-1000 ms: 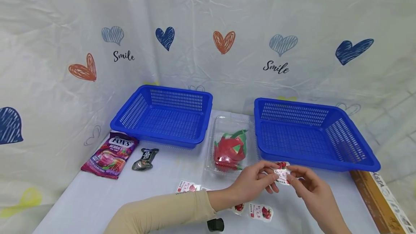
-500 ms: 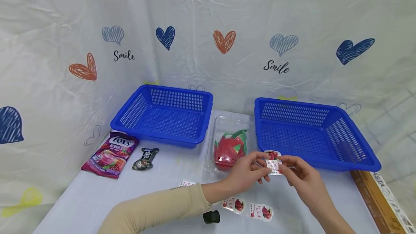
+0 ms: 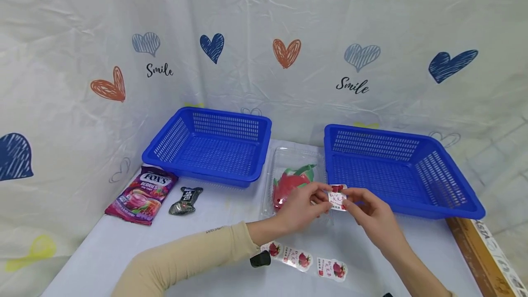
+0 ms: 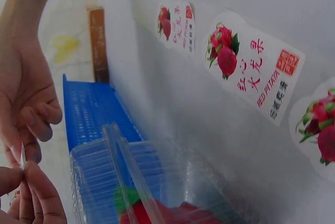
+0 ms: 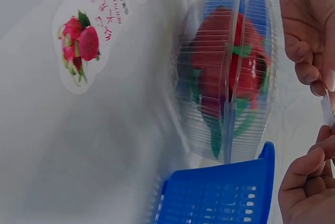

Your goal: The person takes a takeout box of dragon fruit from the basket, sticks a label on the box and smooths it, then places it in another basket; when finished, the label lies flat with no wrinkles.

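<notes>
A small white sticker (image 3: 337,199) printed with red fruit and red writing is held up between both hands in the head view. My left hand (image 3: 303,205) pinches its left edge with thumb and fingers, and my right hand (image 3: 373,219) pinches its right edge. Just beyond the left hand sits a clear plastic box (image 3: 288,154) with a red dragon fruit (image 5: 214,51) inside, green at its leaf tips. Part of the box is hidden by the left hand in the head view. More dragon fruit stickers (image 4: 251,67) lie on the table below the hands.
Two blue baskets stand at the back, the left basket (image 3: 218,180) and the right basket (image 3: 396,203). A purple candy bag (image 3: 142,195) and a small black wrapped packet (image 3: 185,200) lie at left. A brown cardboard box (image 3: 478,255) runs along the right edge.
Both hands have moved left and slightly away with the sticker, closer to the clear box. More of the stickers on the table now shows beneath the left arm.
</notes>
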### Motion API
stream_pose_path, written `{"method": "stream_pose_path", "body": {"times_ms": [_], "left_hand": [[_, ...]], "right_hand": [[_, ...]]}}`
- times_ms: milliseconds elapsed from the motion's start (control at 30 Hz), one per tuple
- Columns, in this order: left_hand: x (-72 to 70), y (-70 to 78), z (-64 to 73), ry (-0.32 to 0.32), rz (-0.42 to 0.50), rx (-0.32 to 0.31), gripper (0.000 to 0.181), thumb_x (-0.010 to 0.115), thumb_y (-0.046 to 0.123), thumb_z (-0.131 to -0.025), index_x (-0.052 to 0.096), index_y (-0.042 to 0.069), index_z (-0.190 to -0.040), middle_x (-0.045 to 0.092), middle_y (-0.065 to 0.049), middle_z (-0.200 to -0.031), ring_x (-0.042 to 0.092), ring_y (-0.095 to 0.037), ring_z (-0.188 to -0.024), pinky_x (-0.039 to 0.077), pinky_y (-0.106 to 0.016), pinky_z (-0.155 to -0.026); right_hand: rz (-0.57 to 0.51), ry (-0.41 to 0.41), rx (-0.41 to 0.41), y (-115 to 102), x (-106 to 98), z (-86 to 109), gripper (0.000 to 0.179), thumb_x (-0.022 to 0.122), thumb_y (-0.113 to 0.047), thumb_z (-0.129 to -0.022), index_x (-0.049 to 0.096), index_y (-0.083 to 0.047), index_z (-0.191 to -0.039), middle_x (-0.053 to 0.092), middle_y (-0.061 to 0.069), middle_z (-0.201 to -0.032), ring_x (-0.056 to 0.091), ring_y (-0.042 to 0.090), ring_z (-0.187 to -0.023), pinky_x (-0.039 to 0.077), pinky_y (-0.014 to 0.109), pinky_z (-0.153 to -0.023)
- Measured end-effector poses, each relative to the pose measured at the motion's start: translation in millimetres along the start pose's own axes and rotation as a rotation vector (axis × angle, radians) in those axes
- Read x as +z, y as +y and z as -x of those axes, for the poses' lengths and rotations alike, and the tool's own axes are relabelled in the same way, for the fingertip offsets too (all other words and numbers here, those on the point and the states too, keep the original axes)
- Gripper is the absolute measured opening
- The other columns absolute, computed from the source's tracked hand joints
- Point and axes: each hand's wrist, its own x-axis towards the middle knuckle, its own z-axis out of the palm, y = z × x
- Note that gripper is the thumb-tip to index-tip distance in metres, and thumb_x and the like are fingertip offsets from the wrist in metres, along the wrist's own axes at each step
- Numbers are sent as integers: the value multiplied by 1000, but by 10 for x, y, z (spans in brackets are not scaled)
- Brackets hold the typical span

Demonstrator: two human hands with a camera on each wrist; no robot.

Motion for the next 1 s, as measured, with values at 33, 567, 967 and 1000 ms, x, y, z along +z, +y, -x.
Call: {"method": "stream_pose_path", "body": {"times_ms": [33, 567, 967, 1000], "left_hand": [[-30, 1, -14, 2, -31, 5, 26, 68, 10, -93, 64, 7, -118, 66, 4, -88, 59, 2, -73, 52, -16, -64], [-490, -92, -196, 18, -358, 37, 20, 69, 13, -92, 68, 9, -111, 70, 3, -86, 59, -1, -72, 47, -16, -67], [-676, -196, -243, -12, -526, 64, 17, 69, 15, -91, 69, 9, -107, 72, 0, -89, 65, -8, -80, 48, -21, -74], [-683, -201, -249, -11, -549, 70, 16, 69, 15, -91, 69, 9, -106, 72, 1, -89, 65, -8, -80, 48, -23, -75]], "right_hand": [[-2, -5, -2, -6, 12, -26, 29, 62, -28, -98, 63, -10, -121, 57, 8, -100, 56, 16, -67, 44, 26, -54], [-56, -127, -12, -105, 271, -475, 30, 62, -27, -98, 63, -9, -121, 59, 12, -102, 60, 26, -75, 47, 27, -60], [25, -203, 16, -136, 428, -723, 26, 65, -20, -96, 62, -8, -119, 61, 9, -92, 52, 19, -58, 47, 31, -53], [35, -209, 18, -137, 435, -737, 27, 65, -20, -96, 62, -8, -119, 62, 9, -92, 52, 19, -57, 48, 31, -52]]}}
